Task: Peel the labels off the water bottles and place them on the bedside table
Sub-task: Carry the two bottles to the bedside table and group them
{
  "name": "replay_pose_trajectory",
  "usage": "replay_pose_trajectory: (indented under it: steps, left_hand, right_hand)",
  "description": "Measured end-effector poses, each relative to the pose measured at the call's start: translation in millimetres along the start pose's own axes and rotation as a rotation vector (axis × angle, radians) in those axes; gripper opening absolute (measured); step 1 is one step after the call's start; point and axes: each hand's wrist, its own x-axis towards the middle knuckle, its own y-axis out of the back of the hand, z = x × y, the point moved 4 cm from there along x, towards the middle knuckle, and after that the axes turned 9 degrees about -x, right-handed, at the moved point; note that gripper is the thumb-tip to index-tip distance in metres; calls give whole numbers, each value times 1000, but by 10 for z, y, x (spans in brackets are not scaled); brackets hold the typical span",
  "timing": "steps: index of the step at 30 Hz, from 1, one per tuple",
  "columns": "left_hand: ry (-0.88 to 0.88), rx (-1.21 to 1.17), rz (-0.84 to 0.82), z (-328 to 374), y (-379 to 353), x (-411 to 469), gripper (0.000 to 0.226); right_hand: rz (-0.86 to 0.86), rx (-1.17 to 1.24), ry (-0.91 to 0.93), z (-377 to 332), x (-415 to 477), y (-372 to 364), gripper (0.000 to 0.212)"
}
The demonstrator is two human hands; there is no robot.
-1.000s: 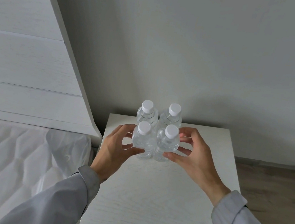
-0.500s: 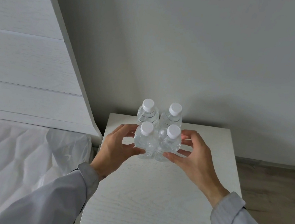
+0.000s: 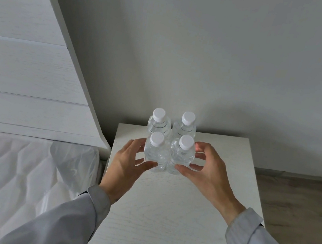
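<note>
Head view looked down on four clear, label-free water bottles standing upright in a tight square at the far end of the counter (image 3: 192,223). My left hand (image 3: 127,165) cupped the front-left bottle (image 3: 154,152) and my right hand (image 3: 207,172) the front-right bottle (image 3: 182,155), fingers half-curled around each, thumbs low on the near sides. The pair stood straight ahead, long axes vertical, touching the back two bottles (image 3: 173,127), each hand equally near its own.
</note>
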Motion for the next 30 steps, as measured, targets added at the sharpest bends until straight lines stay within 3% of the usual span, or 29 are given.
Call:
replay_pose_trajectory:
  steps: [17,21,30]
  left_hand:
    - [-6,35,-2,7,22,46,58]
    - [3,46,-1,-25,-10,55,48]
    - [12,19,-12,-65,30,19,48]
  right_hand:
    - [43,-11,14,71,-54,-23,65]
    - [46,-11,38,59,-60,-20,65]
    - [45,-39,97,39,-26,-25,65]
